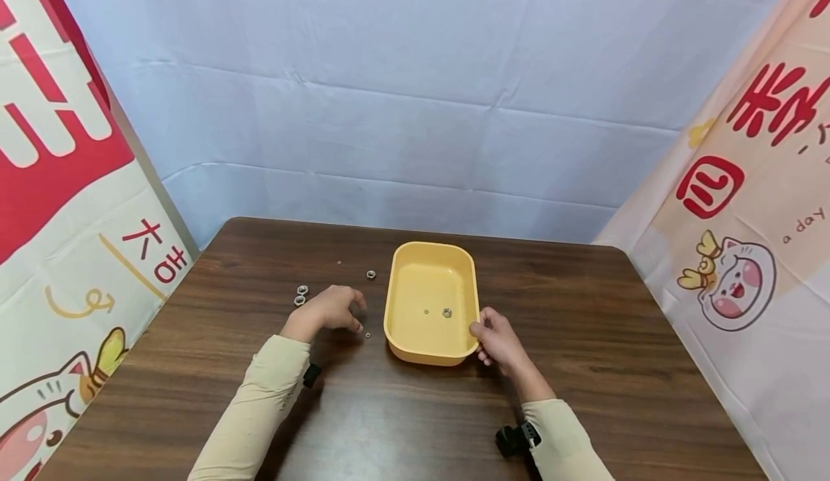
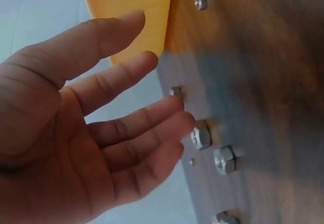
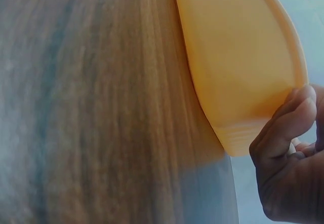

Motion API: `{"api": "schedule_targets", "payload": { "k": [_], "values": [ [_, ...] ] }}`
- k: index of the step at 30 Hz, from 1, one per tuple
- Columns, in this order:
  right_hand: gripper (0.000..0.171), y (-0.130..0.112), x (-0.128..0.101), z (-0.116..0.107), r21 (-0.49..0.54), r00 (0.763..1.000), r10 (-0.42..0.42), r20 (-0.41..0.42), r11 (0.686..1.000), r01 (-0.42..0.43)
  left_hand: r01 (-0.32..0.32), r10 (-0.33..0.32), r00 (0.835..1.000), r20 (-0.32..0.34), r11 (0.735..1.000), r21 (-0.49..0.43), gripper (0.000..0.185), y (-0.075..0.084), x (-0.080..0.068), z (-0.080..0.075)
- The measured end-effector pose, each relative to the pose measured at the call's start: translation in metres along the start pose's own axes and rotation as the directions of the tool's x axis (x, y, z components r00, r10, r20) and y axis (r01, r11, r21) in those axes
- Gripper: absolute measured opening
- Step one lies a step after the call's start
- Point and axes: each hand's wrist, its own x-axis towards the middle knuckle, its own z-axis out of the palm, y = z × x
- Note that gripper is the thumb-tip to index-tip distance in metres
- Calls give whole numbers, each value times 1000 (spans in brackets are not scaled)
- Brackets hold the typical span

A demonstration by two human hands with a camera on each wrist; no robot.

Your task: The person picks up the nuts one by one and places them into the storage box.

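A yellow plastic tray (image 1: 421, 279) sits on the table, with a hex nut (image 1: 447, 313) and a tiny nut (image 1: 426, 312) lying inside. My right hand (image 1: 498, 338) grips its near right rim, thumb over the edge and fingers curled outside. Left of the tray, my left hand (image 1: 332, 309) hovers palm sideways with fingers spread and nothing between them. Just below its fingertips lies a small nut (image 1: 367, 335). Past the fingers is another hex nut (image 1: 371, 274). Two larger nuts (image 2: 225, 160) lie side by side beyond the hand's little-finger side.
A very small piece (image 1: 339, 262) lies near the far edge of the brown wooden table (image 1: 558, 286). A pale cloth (image 1: 402, 106) hangs behind the table, and printed banners (image 1: 733, 279) stand at both sides.
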Motion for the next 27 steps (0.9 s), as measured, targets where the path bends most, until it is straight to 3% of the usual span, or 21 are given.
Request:
{"api": "schedule_targets", "payload": {
  "k": [14,22,27],
  "values": [
    [12,-1,-3,0,18,1000,-8,4,1000,8,-58,70,995,73,986,-155,32,-10,-2,18],
    [10,-8,-8,-1,4,1000,-20,20,1000,20,-24,47,996,70,956,-292,25,-17,1,26],
    [10,1,-3,-2,0,1000,-18,7,1000,18,1,13,999,43,947,-321,22,-18,4,31]
  ]
}}
